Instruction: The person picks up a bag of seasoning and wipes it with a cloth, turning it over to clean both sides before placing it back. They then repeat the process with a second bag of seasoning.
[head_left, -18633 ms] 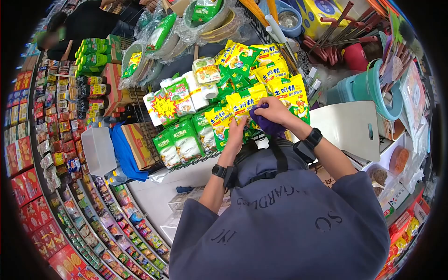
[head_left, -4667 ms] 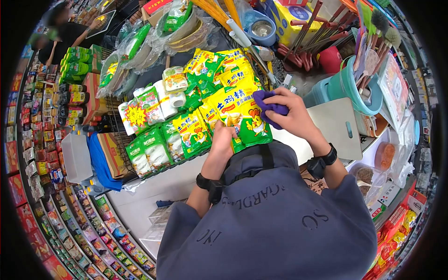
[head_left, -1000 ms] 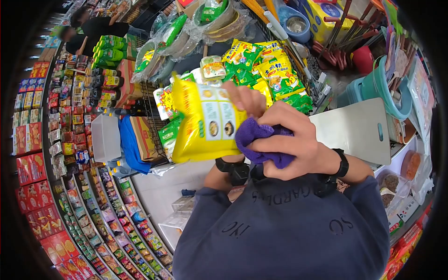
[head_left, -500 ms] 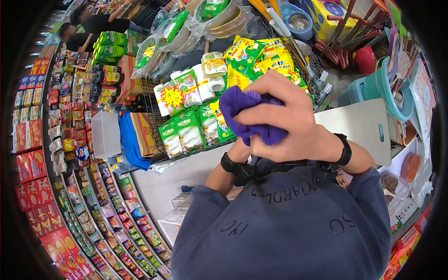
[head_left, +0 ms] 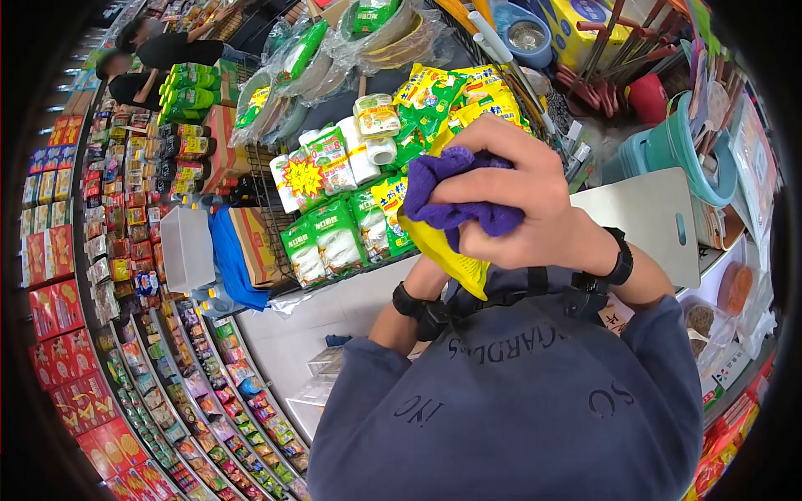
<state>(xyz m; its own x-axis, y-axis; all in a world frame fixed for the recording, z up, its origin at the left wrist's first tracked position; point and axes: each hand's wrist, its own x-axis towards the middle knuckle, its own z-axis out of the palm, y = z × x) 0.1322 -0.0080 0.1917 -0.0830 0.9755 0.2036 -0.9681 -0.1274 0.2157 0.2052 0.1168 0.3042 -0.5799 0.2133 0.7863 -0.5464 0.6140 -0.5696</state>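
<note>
My right hand (head_left: 522,192) is closed round a crumpled purple cloth (head_left: 459,196), which presses against a yellow packet (head_left: 455,259). Behind the packet's lower part is my left hand (head_left: 429,272); its fingers are mostly hidden, and the packet is held up in front of it. Just beyond the hands, yellow and green packets (head_left: 489,83) lie in a wire-sided display. Beside them are white paper rolls (head_left: 378,117) and green bags with white contents (head_left: 338,234).
A pale board (head_left: 639,217) and teal buckets (head_left: 706,150) stand to the right. Plastic-wrapped round baskets (head_left: 393,42) are at the top. A clear bin (head_left: 185,249) and curved snack shelves (head_left: 209,392) fill the left. Two people (head_left: 159,50) are at the upper left.
The yellow packet now shows between my hands, its lower end hanging below the cloth. My right hand and the cloth have shifted slightly to the right.
</note>
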